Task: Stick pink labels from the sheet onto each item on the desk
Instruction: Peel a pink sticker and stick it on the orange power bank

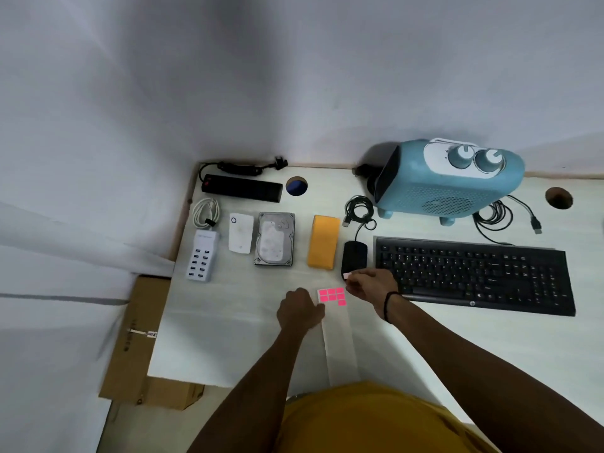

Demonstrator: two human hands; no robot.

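Observation:
A long white label sheet (340, 341) lies on the desk in front of me, with several pink labels (332, 295) at its far end. My left hand (299, 310) is closed and presses the sheet down beside the labels. My right hand (367, 282) pinches one pale pink label (346, 275) at the near end of the black mouse (353, 256). Other items stand in a row: white USB charger (202, 258), white plug adapter (241, 232), hard drive (275, 238), orange block (323, 241), black keyboard (474, 273), blue heater (447, 178), black power strip (242, 188).
The white desk (228, 322) has two round cable holes (296, 186) (559, 198). Coiled black cables (359, 209) lie by the heater. A white cable coil (206, 212) sits above the charger. A cardboard box (140, 338) stands off the desk's left edge. Wall runs behind.

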